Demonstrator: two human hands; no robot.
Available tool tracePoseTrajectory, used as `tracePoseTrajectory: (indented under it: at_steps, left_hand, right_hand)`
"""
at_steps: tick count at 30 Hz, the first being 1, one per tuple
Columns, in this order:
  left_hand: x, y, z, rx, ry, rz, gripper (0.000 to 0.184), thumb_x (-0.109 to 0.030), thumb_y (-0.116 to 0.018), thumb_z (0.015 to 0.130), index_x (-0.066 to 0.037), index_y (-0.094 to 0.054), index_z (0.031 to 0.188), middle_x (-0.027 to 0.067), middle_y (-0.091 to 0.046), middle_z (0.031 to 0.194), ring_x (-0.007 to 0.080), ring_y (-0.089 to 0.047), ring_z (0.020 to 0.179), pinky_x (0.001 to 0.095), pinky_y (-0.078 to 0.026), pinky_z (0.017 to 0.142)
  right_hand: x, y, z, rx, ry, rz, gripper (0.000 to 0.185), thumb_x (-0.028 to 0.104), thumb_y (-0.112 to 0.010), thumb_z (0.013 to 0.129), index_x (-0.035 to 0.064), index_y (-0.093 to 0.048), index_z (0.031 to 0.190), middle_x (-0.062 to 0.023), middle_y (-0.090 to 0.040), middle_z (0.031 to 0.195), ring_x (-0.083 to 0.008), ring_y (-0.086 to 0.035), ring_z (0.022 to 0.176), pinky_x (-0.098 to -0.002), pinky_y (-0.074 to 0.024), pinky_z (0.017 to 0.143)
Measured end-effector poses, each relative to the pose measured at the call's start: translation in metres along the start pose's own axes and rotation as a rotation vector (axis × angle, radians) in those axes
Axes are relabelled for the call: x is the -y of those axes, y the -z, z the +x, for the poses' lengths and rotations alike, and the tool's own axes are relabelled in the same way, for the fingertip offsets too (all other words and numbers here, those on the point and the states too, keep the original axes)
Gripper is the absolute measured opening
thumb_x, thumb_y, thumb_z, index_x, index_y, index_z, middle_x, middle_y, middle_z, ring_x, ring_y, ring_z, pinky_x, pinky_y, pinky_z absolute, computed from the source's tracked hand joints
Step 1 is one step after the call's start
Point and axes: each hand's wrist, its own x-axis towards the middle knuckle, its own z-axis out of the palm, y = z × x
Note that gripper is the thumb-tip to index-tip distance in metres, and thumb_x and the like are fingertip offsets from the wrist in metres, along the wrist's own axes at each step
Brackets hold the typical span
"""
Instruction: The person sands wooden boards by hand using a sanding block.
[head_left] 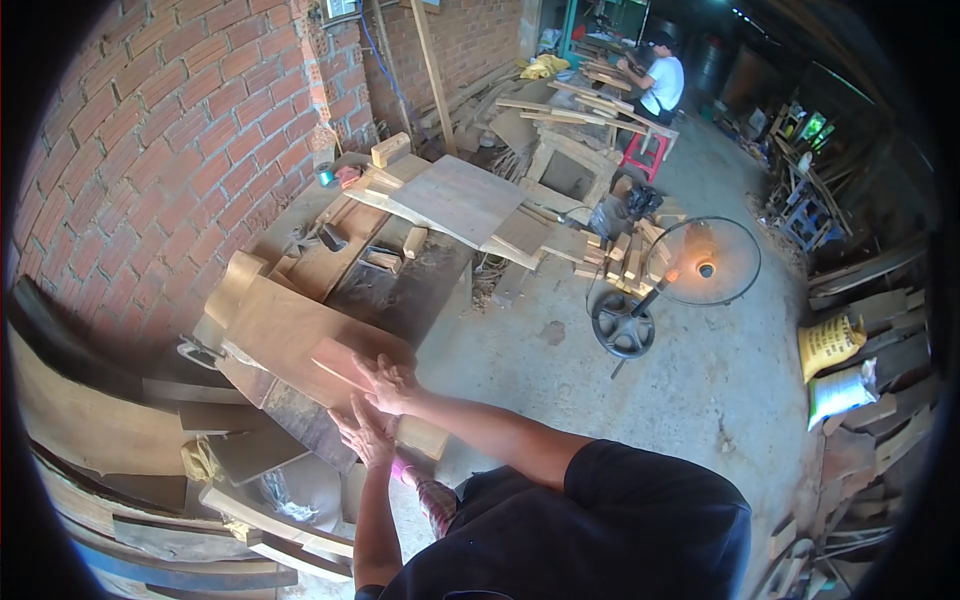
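A broad brown wooden panel [285, 325] lies on the workbench in front of me. On its near end is a small reddish flat piece [343, 362] with a pale edge. My right hand [388, 383] rests at the near end of that piece, its fingers spread over it. Just below and to the left, my left hand [365, 435] lies at the panel's near edge with its fingers stretched apart. Whether either palm presses on something beneath it is hidden.
A standing fan [706, 270] is right of the bench. Beyond the bench lie a large board [458, 200] and stacked wood blocks [628, 262]. A co-worker [664, 82] sits near a red stool [645, 152]. Curved boards [100, 430] fill the left; sacks [832, 345] lie right.
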Motion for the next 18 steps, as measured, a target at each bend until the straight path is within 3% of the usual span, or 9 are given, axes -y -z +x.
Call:
tracePoseTrajectory:
  at_steps: [2, 5, 7, 9, 11, 15, 16, 18]
  left_hand:
    - [0.007, -0.004, -0.001, -0.023, -0.041, -0.012, 0.103, -0.074, -0.064, 0.075, -0.023, -0.024, 0.155, 0.0342, -0.005, 0.156, 0.0525, -0.015, 0.143, 0.0608, -0.019, 0.112]
    - [0.011, -0.008, 0.002, -0.082, -0.091, -0.056, 0.099, -0.073, -0.064, 0.076, -0.026, -0.027, 0.154, 0.0338, -0.006, 0.156, 0.0525, -0.016, 0.142, 0.0612, -0.020, 0.112]
    - [0.016, -0.012, -0.002, -0.124, -0.113, -0.108, 0.094, -0.071, -0.065, 0.075, -0.027, -0.032, 0.152, 0.0325, -0.006, 0.157, 0.0522, -0.017, 0.142, 0.0613, -0.022, 0.111]
    - [0.022, -0.016, -0.003, -0.130, -0.102, -0.154, 0.090, -0.066, -0.069, 0.075, -0.026, -0.037, 0.149, 0.0314, -0.009, 0.157, 0.0524, -0.020, 0.142, 0.0625, -0.025, 0.109]
    - [0.026, -0.023, -0.003, -0.164, -0.099, -0.181, 0.089, -0.064, -0.070, 0.076, -0.025, -0.037, 0.149, 0.0313, -0.010, 0.157, 0.0515, -0.021, 0.143, 0.0627, -0.025, 0.109]
    - [0.013, -0.009, -0.005, -0.140, -0.038, -0.310, 0.089, -0.061, -0.068, 0.080, -0.021, -0.033, 0.152, 0.0300, -0.009, 0.158, 0.0501, -0.025, 0.141, 0.0634, -0.026, 0.108]
    - [0.021, -0.005, -0.006, -0.183, -0.141, -0.317, 0.086, -0.056, -0.065, 0.086, -0.012, -0.030, 0.153, 0.0297, -0.012, 0.157, 0.0497, -0.030, 0.139, 0.0611, -0.027, 0.110]
    - [0.041, -0.007, 0.012, -0.221, -0.150, -0.413, 0.083, -0.052, -0.063, 0.089, -0.008, -0.029, 0.152, 0.0298, -0.016, 0.156, 0.0485, -0.031, 0.138, 0.0585, -0.028, 0.110]
  right_hand:
    - [0.000, -0.004, -0.002, -0.114, 0.049, -0.021, 0.092, 0.035, -0.067, 0.087, 0.0185, -0.009, 0.157, -0.0276, -0.049, 0.125, -0.0395, -0.063, 0.103, -0.0488, -0.0517, 0.087]
    - [-0.004, -0.019, 0.000, -0.254, 0.086, -0.073, 0.092, 0.035, -0.066, 0.088, 0.0199, -0.008, 0.158, -0.0281, -0.048, 0.127, -0.0408, -0.062, 0.103, -0.0497, -0.0512, 0.087]
    - [-0.002, -0.017, -0.004, -0.233, 0.063, -0.074, 0.091, 0.036, -0.066, 0.089, 0.0216, -0.008, 0.158, -0.0286, -0.047, 0.129, -0.0402, -0.062, 0.101, -0.0484, -0.0517, 0.086]
    - [0.007, 0.006, -0.018, 0.072, -0.075, -0.017, 0.087, 0.036, -0.060, 0.092, 0.0276, -0.003, 0.158, -0.0292, -0.041, 0.138, -0.0438, -0.054, 0.118, -0.0499, -0.0491, 0.093]
    - [0.007, 0.004, -0.031, 0.020, -0.078, 0.029, 0.089, 0.033, -0.063, 0.090, 0.0317, -0.006, 0.158, -0.0281, -0.041, 0.136, -0.0420, -0.053, 0.120, -0.0502, -0.0474, 0.092]
    - [0.010, -0.005, -0.044, -0.066, -0.079, -0.108, 0.086, 0.028, -0.065, 0.086, 0.0226, -0.016, 0.156, -0.0244, -0.046, 0.122, -0.0389, -0.048, 0.113, -0.0507, -0.0427, 0.087]
    - [0.012, -0.006, -0.041, -0.104, -0.067, -0.171, 0.084, 0.026, -0.065, 0.085, 0.0191, -0.020, 0.155, -0.0238, -0.047, 0.118, -0.0384, -0.047, 0.110, -0.0507, -0.0412, 0.085]
    - [0.013, -0.013, -0.034, -0.186, -0.032, -0.226, 0.082, 0.025, -0.065, 0.084, 0.0165, -0.024, 0.154, -0.0242, -0.047, 0.116, -0.0386, -0.047, 0.106, -0.0514, -0.0411, 0.085]
